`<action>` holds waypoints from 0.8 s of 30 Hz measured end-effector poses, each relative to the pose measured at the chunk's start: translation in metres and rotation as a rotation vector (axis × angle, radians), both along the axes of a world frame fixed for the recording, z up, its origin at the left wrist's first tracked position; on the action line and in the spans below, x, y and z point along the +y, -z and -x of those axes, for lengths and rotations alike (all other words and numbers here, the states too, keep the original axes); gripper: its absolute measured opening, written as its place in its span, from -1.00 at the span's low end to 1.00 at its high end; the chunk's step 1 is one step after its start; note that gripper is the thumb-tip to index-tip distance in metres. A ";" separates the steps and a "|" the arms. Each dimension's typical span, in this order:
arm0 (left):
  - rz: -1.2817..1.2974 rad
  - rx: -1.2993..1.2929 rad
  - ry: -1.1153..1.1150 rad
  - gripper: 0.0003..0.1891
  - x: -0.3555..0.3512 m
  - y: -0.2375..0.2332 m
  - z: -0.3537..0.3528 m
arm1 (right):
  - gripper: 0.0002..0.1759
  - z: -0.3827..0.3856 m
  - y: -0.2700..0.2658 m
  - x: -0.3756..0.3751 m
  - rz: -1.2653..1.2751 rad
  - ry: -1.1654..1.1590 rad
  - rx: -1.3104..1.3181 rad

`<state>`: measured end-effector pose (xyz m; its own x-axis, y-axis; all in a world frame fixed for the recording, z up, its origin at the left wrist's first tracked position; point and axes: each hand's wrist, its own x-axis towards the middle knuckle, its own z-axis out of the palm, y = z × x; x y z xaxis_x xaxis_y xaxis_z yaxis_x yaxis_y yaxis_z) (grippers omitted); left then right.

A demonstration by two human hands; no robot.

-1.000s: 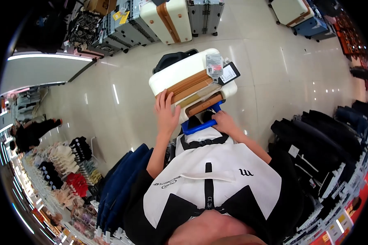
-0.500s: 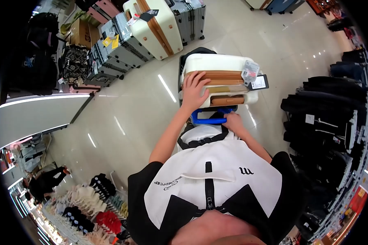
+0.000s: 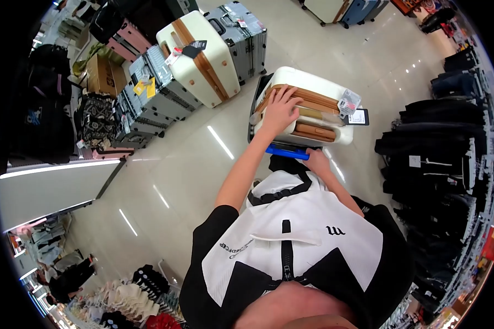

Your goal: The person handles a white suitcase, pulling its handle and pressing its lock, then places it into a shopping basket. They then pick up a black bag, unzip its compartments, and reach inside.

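A cream suitcase (image 3: 308,78) with brown trim lies in a dark cart or basket, part of which shows at its left edge. My left hand (image 3: 281,111) rests on the suitcase's brown band with fingers spread. At the blue handle (image 3: 287,152) on the near side, my right hand (image 3: 316,161) is closed around its right end. A clear tag (image 3: 349,102) and a black-edged white tag (image 3: 358,117) hang off the suitcase's right side. The cart's lower part is hidden by the suitcase.
A large cream suitcase (image 3: 218,55) and several grey suitcases (image 3: 162,90) stand at the upper left. Dark garments (image 3: 431,159) hang along the right. Lower left, a person in dark clothes (image 3: 71,277) is near a clothes rack (image 3: 132,299). The shiny floor (image 3: 170,170) runs between.
The suitcase and blue handle have turned clockwise and shifted slightly right in view. My left hand has moved right with the suitcase, and my right hand stays on the handle.
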<state>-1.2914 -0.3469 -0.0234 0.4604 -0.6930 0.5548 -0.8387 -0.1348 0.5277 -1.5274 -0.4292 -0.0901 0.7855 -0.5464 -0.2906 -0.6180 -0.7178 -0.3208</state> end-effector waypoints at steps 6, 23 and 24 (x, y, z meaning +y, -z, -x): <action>-0.002 0.054 0.098 -0.74 -0.060 -0.009 -0.067 | -0.75 -0.058 -0.017 -0.046 -0.034 0.038 0.008; -0.061 0.058 0.181 -0.70 -0.265 -0.026 -0.230 | -0.77 -0.213 -0.024 -0.241 -0.086 0.025 -0.028; -0.062 0.049 0.180 -0.70 -0.278 -0.026 -0.240 | -0.77 -0.224 -0.029 -0.255 -0.082 0.019 -0.011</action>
<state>-1.0512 -0.6249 0.0029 0.3515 -0.7989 0.4882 -0.8259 -0.0190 0.5636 -1.3035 -0.6837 -0.0607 0.7786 -0.5362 -0.3261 -0.6274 -0.6769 -0.3850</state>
